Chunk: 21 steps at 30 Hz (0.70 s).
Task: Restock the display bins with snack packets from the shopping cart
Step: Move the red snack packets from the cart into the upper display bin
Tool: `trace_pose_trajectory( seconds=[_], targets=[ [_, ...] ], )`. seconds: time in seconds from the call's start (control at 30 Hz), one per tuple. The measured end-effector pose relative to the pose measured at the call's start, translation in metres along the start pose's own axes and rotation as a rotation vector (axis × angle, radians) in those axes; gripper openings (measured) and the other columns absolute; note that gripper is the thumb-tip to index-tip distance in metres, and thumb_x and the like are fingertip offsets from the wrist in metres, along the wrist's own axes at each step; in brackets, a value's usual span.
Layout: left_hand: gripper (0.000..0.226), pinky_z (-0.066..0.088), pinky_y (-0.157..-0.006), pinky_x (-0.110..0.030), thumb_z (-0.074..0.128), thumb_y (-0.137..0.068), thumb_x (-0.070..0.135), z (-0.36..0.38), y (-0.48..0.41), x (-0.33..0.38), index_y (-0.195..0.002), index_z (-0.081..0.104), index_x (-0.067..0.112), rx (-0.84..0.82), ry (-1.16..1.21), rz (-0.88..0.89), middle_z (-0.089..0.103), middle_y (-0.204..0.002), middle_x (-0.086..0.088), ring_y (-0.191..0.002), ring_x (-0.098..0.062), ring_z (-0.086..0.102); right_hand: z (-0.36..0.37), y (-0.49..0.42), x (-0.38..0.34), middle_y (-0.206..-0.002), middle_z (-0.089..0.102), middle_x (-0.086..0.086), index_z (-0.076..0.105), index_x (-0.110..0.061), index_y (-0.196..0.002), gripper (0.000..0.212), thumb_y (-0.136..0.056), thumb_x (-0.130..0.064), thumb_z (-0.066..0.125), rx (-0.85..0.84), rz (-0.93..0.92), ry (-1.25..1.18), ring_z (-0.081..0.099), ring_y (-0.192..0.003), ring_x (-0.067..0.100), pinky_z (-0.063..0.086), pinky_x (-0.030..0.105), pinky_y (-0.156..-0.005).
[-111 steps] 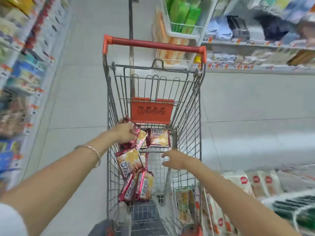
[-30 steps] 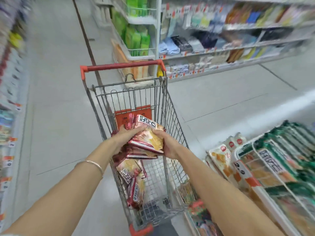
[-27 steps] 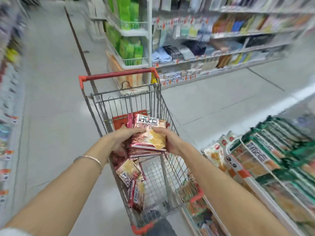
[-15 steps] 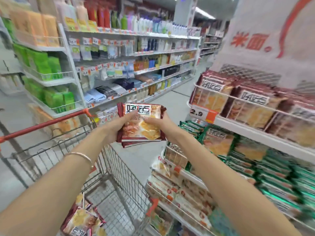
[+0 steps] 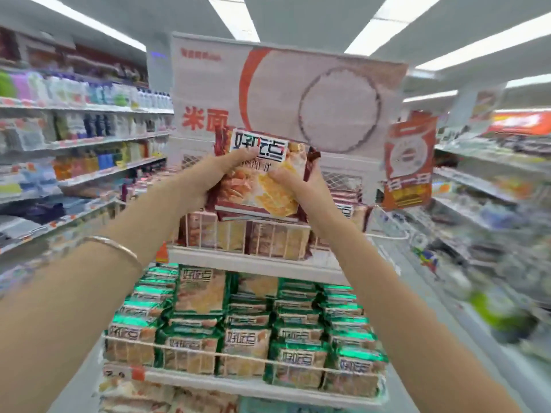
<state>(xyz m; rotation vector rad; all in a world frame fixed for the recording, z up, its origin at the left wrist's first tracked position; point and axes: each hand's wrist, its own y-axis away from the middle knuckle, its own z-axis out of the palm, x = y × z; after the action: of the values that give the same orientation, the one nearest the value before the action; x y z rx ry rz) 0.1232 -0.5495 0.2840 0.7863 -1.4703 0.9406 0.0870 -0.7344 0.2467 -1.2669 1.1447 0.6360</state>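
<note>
I hold a small stack of red snack packets up in front of me. My left hand grips the stack's left side, thumb across the top label. My right hand grips its right side. The stack hovers just above the top display bin, a white wire-fronted shelf with the same red packets standing in it. Below it, a second bin is packed with green packets. The shopping cart is out of view.
A white and red sign board rises behind the top bin. An orange promotional sign hangs to the right. Stocked shelves line the left, and more shelves run along the right, blurred.
I lifted the red packets out of the cart with both hands and turned right to the display. The stack has risen from chest height to just above the top bin.
</note>
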Motion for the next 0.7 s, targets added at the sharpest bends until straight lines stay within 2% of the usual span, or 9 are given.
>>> trace_pose_trajectory(
  seconds=[0.13, 0.23, 0.3, 0.37, 0.43, 0.47, 0.53, 0.63, 0.7],
  targets=[
    [0.056, 0.042, -0.038, -0.017, 0.066, -0.09, 0.047, 0.095, -0.041, 0.01, -0.043, 0.06, 0.018, -0.179, -0.047, -0.022, 0.05, -0.04, 0.008, -0.032, -0.005, 0.046, -0.106, -0.009, -0.007, -0.124, 0.07, 0.002, 0.049, -0.024, -0.14, 0.101, -0.055, -0.059, 0.092, 0.074, -0.03, 0.01, 0.07, -0.109, 0.023, 0.054, 0.049, -0.096],
    [0.046, 0.047, -0.065, -0.025, 0.064, -0.082, 0.066, 0.139, -0.076, 0.0, -0.07, 0.065, 0.021, -0.184, -0.256, 0.016, 0.061, -0.055, 0.009, -0.053, -0.009, 0.058, -0.164, -0.011, 0.003, -0.122, 0.071, 0.005, 0.049, -0.019, -0.138, 0.081, -0.072, -0.043, 0.087, 0.041, 0.018, 0.055, 0.071, -0.107, 0.023, 0.055, 0.046, -0.095],
    [0.062, 0.045, -0.081, -0.026, 0.06, -0.073, 0.081, 0.155, -0.096, -0.014, -0.09, 0.069, 0.023, -0.168, -0.483, 0.06, 0.07, -0.082, 0.009, -0.081, -0.01, 0.065, -0.191, -0.01, 0.015, -0.121, 0.071, 0.004, 0.057, -0.023, -0.13, 0.05, -0.085, -0.03, 0.079, -0.015, 0.059, 0.119, 0.071, -0.107, 0.02, 0.055, 0.042, -0.096],
    [0.052, 0.045, -0.078, -0.019, 0.062, -0.077, 0.077, 0.165, -0.108, -0.026, -0.093, 0.069, 0.028, -0.17, -0.628, 0.131, 0.069, -0.094, 0.011, -0.089, -0.006, 0.063, -0.203, -0.007, 0.029, -0.119, 0.072, -0.001, 0.059, -0.03, -0.117, 0.035, -0.087, -0.027, 0.077, -0.026, 0.084, 0.216, 0.071, -0.103, 0.012, 0.055, 0.031, -0.095],
    [0.028, 0.043, -0.073, -0.015, 0.065, -0.085, 0.061, 0.166, -0.114, -0.035, -0.094, 0.069, 0.034, -0.213, -0.742, 0.205, 0.07, -0.094, 0.016, -0.089, -0.001, 0.063, -0.206, -0.005, 0.048, -0.119, 0.065, -0.011, 0.052, -0.027, -0.122, 0.05, -0.082, -0.035, 0.08, 0.018, 0.072, 0.36, 0.064, -0.101, 0.001, 0.049, 0.015, -0.091],
    [0.024, 0.044, -0.075, -0.016, 0.069, -0.084, 0.057, 0.165, -0.117, -0.037, -0.098, 0.068, 0.037, -0.215, -0.747, 0.218, 0.069, -0.095, 0.02, -0.091, 0.001, 0.064, -0.206, -0.005, 0.057, -0.121, 0.061, -0.014, 0.046, -0.025, -0.131, 0.069, -0.076, -0.044, 0.084, 0.055, 0.06, 0.427, 0.061, -0.105, -0.001, 0.048, 0.017, -0.095],
    [0.051, 0.045, -0.085, -0.021, 0.079, -0.071, 0.055, 0.16, -0.118, -0.039, -0.117, 0.062, 0.039, -0.208, -0.78, 0.245, 0.067, -0.1, 0.026, -0.099, -0.003, 0.066, -0.207, -0.007, 0.069, -0.124, 0.06, -0.015, 0.037, -0.024, -0.137, 0.091, -0.067, -0.05, 0.089, 0.025, 0.052, 0.49, 0.059, -0.107, -0.009, 0.049, 0.023, -0.1],
    [0.121, 0.042, -0.103, -0.033, 0.089, -0.047, 0.06, 0.151, -0.114, -0.039, -0.149, 0.023, 0.05, -0.185, -0.825, 0.275, 0.052, -0.131, 0.018, -0.106, -0.011, 0.06, -0.214, -0.006, 0.069, -0.123, 0.053, -0.023, 0.02, -0.032, -0.14, 0.104, -0.065, -0.029, 0.092, -0.055, 0.048, 0.432, 0.05, -0.095, -0.03, 0.041, -0.001, -0.082],
    [0.12, 0.05, -0.101, -0.039, 0.091, -0.043, 0.061, 0.149, -0.106, -0.038, -0.147, 0.032, 0.048, -0.221, -0.835, 0.256, 0.057, -0.131, 0.017, -0.095, -0.008, 0.067, -0.22, -0.003, 0.069, -0.124, 0.05, -0.028, 0.02, -0.035, -0.148, 0.112, -0.063, -0.028, 0.093, -0.036, 0.036, 0.369, 0.054, -0.101, -0.023, 0.046, 0.006, -0.085]
  ],
)
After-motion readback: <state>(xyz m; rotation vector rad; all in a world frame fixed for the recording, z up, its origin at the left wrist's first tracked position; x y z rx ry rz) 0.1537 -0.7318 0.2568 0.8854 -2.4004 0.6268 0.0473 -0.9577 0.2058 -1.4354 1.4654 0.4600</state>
